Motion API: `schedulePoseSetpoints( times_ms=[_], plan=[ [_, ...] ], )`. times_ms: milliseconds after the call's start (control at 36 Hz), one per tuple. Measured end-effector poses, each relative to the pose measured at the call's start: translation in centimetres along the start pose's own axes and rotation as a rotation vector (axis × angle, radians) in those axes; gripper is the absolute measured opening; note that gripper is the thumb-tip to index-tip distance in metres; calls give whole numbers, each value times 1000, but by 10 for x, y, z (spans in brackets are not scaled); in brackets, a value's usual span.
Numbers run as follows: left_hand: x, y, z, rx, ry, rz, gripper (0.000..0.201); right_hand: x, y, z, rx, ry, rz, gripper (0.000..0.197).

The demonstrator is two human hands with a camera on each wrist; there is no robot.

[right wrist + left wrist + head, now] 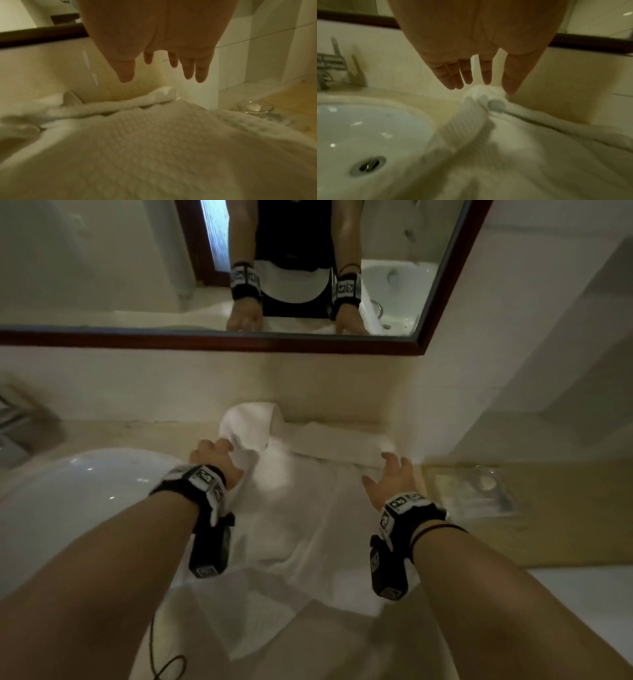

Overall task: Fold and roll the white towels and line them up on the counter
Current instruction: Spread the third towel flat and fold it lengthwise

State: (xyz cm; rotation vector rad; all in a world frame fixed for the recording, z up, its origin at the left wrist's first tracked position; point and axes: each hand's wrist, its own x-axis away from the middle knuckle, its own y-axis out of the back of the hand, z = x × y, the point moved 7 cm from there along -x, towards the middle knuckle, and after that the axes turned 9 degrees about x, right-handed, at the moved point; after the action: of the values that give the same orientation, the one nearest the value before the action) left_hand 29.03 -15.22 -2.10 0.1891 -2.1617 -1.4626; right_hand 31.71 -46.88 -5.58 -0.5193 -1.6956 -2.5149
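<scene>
White terry towel (pixel 301 518) spread over counter (pixel 479 539), near end draped off front edge, far end against backsplash (pixel 342 381) and already turned into a low roll (pixel 329 446) running left to right. Left end of roll bunched higher and looser than right end.

Left hand (pixel 215 455) at bunched left end; head view suggests fingers curled onto cloth, left wrist view shows fingers (pixel 452 75) straight, slightly apart, tips just above the fabric. Grip therefore uncertain: cannot tell. Right hand (pixel 390 477) over right end of roll, fingers (pixel 188 67) spread and straight, nothing held, not clearly touching.

Judged step: rolling, early. To do well: set both palms flat on roll, even pressure, tighten loose left end first so the roll does not cone. Keep side edges square while turning; draw roll toward body, taking up the flat part.

Edges and room:
- Basin (pixel 68 494) just left of towel; towel edge overhangs rim, could slip in.
- Tap (pixel 327 65) further left, clear of hands.
- Backsplash directly behind roll: no room to push away.
- Glass dish (pixel 255 107) just beside right edge of towel; risk of snagging or knocking.
- Mirror frame (pixel 239 340) above, well clear.
- Open counter to the right past the dish: likely room for lining up.
</scene>
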Motion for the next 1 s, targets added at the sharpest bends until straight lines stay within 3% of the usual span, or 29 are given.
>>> schedulePoseSetpoints(
  times_ms=[167,278,361,444,528,583,667,750,833,917,1000],
  plan=[
    [74,-73,-7,-124,-217,288,38,38,-33,-59,88,-145,250,90],
    [107,-96,1,-203,-229,397,38,64,-53,-70,332,-62,384,100],
    [119,-107,6,-181,-240,389,48,81,-63,-64,441,31,381,104],
    [133,-123,8,-232,-270,396,73,99,-74,-56,561,158,366,97],
    [149,-142,11,-425,-312,368,95,114,-83,-49,698,231,294,83],
    [153,-148,10,-499,-352,303,87,117,-81,-43,643,241,242,61],
    [155,-145,11,-442,-410,284,63,114,-56,-25,374,231,178,40],
    [159,-138,22,-496,-436,370,46,101,-5,-7,11,144,-19,44],
    [163,-143,48,-600,-432,525,42,93,34,4,-312,-5,-267,52],
    [172,-137,71,-617,-383,669,48,101,31,10,-166,-85,-339,60],
    [187,-125,82,-652,-367,724,55,131,11,16,138,52,-331,60]
  ],
)
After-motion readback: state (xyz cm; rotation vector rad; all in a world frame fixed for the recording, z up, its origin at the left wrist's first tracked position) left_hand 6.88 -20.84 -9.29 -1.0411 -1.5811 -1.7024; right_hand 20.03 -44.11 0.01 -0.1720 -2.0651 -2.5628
